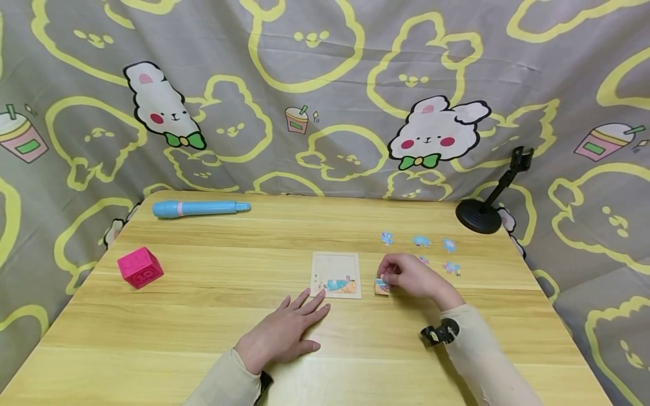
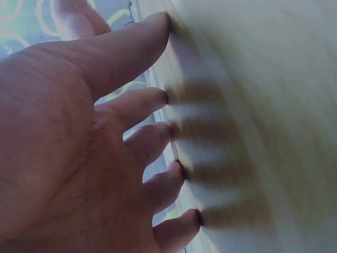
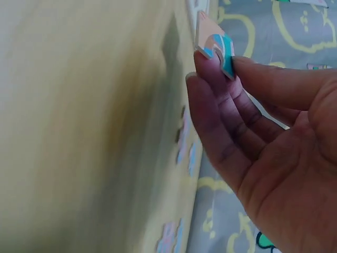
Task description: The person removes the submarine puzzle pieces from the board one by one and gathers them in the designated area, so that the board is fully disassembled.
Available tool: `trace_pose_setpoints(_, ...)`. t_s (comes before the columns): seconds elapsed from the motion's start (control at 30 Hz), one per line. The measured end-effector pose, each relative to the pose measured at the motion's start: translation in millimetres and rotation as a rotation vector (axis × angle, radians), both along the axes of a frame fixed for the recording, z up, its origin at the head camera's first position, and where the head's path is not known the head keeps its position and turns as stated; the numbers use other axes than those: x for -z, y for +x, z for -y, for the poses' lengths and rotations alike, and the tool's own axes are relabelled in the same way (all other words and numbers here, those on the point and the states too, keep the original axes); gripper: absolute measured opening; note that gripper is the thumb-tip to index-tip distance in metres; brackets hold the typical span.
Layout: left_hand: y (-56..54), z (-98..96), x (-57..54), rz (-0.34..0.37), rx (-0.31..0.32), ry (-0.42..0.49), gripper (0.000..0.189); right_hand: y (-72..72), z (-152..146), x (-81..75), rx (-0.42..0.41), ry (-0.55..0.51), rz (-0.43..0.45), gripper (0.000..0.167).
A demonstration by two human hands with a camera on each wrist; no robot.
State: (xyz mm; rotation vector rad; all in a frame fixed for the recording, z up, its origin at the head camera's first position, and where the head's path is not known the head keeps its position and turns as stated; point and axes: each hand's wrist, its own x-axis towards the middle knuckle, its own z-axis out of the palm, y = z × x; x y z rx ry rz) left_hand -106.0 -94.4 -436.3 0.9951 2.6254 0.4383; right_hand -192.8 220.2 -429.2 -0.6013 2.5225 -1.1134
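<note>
A puzzle board with a pale frame lies mid-table, some joined pieces filling its lower right part. My left hand is spread flat on the table, its fingertips at the board's lower left edge; in the left wrist view the fingers are straight. Just right of the board, my right hand pinches a puzzle piece between thumb and fingers. That piece is orange, blue and white, with a straight edge. Several loose blue and pink puzzle pieces lie beyond the right hand.
A blue toy microphone lies at the back left. A pink cube sits near the left edge. A black stand with a round base is at the back right, and a patterned curtain hangs behind the table.
</note>
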Motion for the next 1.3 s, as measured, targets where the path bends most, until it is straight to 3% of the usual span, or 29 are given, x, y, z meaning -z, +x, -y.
trace_pose_setpoints(0.3,-0.4,0.3,0.1,0.000,0.001,0.003,0.069,1.0,-13.7,7.8,0.035,0.046,0.015,0.012)
trace_pose_setpoints(0.57,-0.3,0.3,-0.6,0.001,0.000,0.004,0.069,0.9,-14.1,7.9,0.026,0.082,-0.018,0.009)
trace_pose_setpoints(0.73,-0.3,0.1,-0.3,0.001,-0.001,0.003,0.069,1.1,-12.1,7.5,0.062,0.097,-0.052,0.007)
trace_pose_setpoints(0.93,-0.6,0.4,0.4,-0.006,0.003,0.000,0.069,2.7,9.7,0.1,0.086,0.132,-0.160,0.008)
trace_pose_setpoints(1.1,-0.5,0.9,1.0,-0.010,0.003,0.000,0.069,5.9,37.8,-3.0,0.008,0.146,-0.217,0.017)
trace_pose_setpoints(1.3,-0.3,1.2,0.5,-0.016,0.007,0.000,0.069,8.1,69.7,-2.9,-0.072,0.202,-0.211,0.028)
